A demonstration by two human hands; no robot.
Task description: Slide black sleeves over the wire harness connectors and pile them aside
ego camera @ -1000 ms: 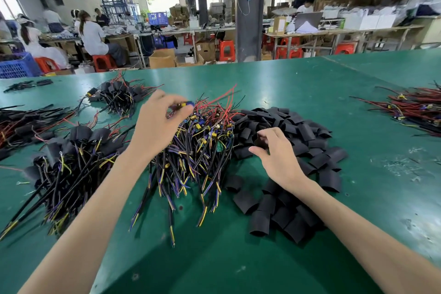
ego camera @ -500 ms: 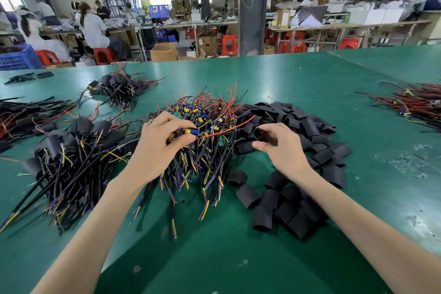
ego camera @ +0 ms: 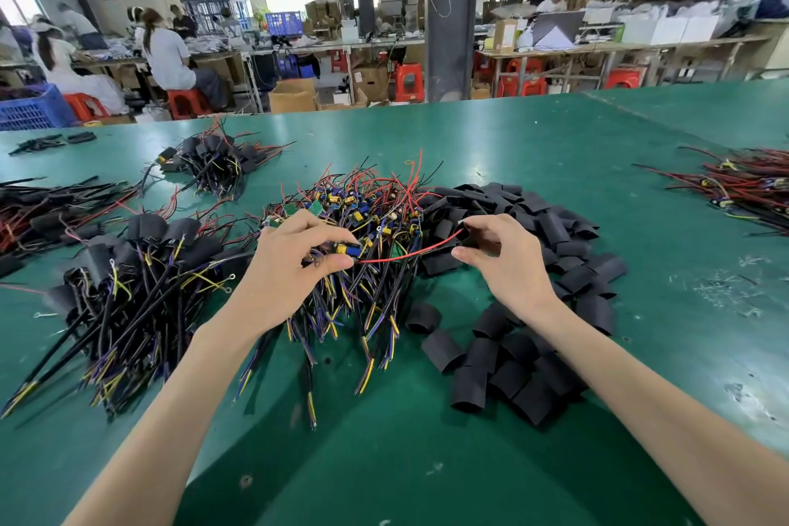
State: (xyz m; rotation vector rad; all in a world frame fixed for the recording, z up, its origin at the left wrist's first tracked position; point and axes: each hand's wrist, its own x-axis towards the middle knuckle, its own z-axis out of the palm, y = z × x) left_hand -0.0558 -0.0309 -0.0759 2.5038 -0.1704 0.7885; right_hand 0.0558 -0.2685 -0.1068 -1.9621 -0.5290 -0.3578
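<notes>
Now the left hand [ego camera: 286,269] is pinching a harness connector [ego camera: 346,249] just above the heap of bare harnesses [ego camera: 375,218], thumb and fingers curled tight round it. The right hand [ego camera: 512,265] is gripping one black sleeve [ego camera: 473,238] between thumb and forefinger, hovering at the edge of the loose sleeve pile [ego camera: 550,222]. A red wire [ego camera: 410,254] is stretching from the connector across to the sleeve's mouth. Sleeved harnesses [ego camera: 141,261] are lying heaped to the left on the green table [ego camera: 533,132].
</notes>
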